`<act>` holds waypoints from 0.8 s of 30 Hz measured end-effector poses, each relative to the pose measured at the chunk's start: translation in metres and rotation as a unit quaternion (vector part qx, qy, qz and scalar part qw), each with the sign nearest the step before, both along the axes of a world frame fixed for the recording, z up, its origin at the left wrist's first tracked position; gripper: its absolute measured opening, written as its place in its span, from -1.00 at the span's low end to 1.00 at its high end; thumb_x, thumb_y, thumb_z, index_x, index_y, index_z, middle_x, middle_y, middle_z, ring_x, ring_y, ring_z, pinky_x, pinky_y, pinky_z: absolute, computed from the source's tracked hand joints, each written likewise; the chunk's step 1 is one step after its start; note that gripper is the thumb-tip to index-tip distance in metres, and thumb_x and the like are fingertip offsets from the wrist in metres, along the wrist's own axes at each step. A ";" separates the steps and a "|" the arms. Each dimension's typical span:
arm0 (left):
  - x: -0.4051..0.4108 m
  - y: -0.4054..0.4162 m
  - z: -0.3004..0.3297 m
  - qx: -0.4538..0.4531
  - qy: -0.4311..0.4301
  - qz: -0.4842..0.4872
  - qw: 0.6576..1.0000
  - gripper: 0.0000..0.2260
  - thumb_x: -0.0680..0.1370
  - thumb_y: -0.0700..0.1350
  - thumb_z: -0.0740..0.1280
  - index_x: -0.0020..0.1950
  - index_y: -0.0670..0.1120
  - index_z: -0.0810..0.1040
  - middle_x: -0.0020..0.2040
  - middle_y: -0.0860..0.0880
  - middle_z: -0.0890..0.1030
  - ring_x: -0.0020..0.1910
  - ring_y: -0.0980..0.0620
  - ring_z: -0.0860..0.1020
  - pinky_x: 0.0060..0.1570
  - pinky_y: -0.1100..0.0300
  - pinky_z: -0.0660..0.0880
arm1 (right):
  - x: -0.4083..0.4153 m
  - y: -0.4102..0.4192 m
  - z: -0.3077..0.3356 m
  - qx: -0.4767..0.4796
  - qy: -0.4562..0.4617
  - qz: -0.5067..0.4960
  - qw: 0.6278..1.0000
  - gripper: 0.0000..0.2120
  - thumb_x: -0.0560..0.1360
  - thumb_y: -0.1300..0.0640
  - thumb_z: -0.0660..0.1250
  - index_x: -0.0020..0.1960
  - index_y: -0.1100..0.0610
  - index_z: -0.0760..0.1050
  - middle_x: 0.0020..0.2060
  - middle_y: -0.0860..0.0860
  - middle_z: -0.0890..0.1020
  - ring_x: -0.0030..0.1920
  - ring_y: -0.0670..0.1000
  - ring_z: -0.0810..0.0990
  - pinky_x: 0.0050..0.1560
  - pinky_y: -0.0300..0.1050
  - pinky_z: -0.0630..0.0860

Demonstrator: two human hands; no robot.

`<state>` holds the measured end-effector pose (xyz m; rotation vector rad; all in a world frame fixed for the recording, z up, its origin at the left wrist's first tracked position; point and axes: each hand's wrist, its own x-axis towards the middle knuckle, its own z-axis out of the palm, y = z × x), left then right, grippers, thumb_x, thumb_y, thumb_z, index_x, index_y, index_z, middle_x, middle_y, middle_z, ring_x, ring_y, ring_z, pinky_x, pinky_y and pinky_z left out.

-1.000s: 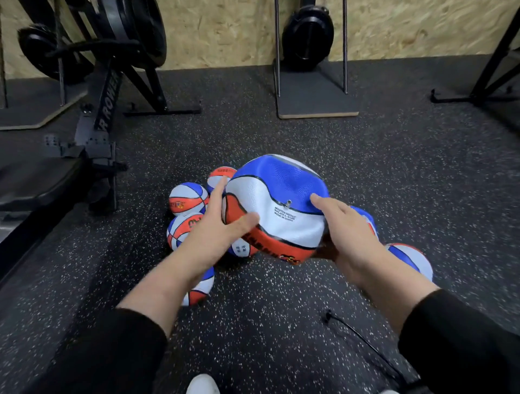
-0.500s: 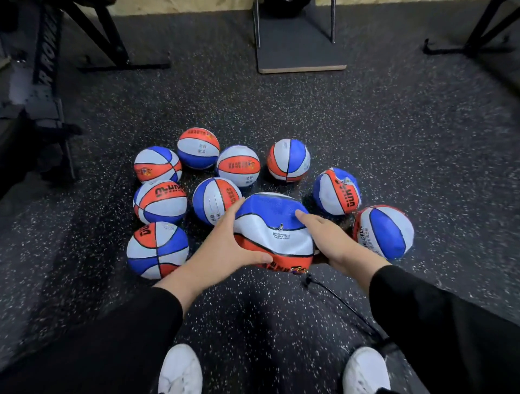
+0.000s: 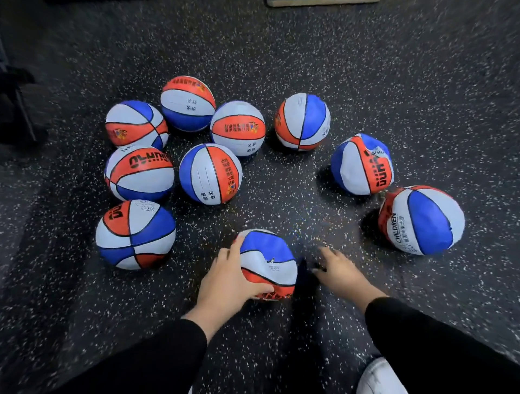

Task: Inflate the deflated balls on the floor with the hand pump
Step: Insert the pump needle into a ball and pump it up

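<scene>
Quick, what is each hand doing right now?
Left hand: holds the near ball, fingers curled round its side.
Right hand: open, fingers spread, holding nothing, beside the ball.

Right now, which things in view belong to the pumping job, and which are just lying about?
Job:
- held ball, gripped by the left hand
- nine other balls, e.g. crumpled ball, CHILDREN ball
- right hand, off the ball

Lying about:
- shoe
- board at the top edge
- dark gear, far left

No pump shows.
</scene>
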<state>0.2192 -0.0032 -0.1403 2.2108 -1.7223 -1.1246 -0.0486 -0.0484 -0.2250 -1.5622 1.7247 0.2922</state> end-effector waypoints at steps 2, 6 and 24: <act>-0.002 -0.001 -0.012 0.010 -0.019 0.011 1.000 0.14 0.23 0.36 0.61 0.62 0.31 -0.04 0.33 0.09 0.39 0.38 -0.01 0.45 0.26 -0.09 0.52 | 0.003 0.008 -0.020 0.032 0.031 0.041 0.998 -0.29 0.57 -0.08 0.35 0.61 -0.03 0.11 0.47 0.18 0.35 0.43 0.26 0.40 0.42 0.19 0.37; -0.003 -0.015 -0.022 0.014 -0.009 -0.002 1.000 0.19 0.23 0.33 0.62 0.62 0.31 -0.12 0.47 0.03 0.29 0.47 -0.07 0.36 0.38 -0.14 0.44 | 0.006 0.014 -0.046 0.011 0.060 0.095 0.994 -0.48 0.59 0.10 0.32 0.51 0.11 0.29 0.34 0.16 0.48 0.30 0.21 0.53 0.29 0.04 0.48; -0.064 -0.021 0.003 0.004 -0.010 -0.116 0.993 0.08 0.24 0.34 0.57 0.60 0.36 -0.01 0.50 0.27 0.41 0.33 -0.02 0.56 0.22 -0.03 0.53 | -0.084 -0.020 0.104 0.091 -0.109 0.035 0.989 -0.80 0.64 -0.01 0.31 0.23 -0.18 0.54 -0.09 -0.11 0.71 -0.13 -0.03 0.68 -0.07 -0.10 0.61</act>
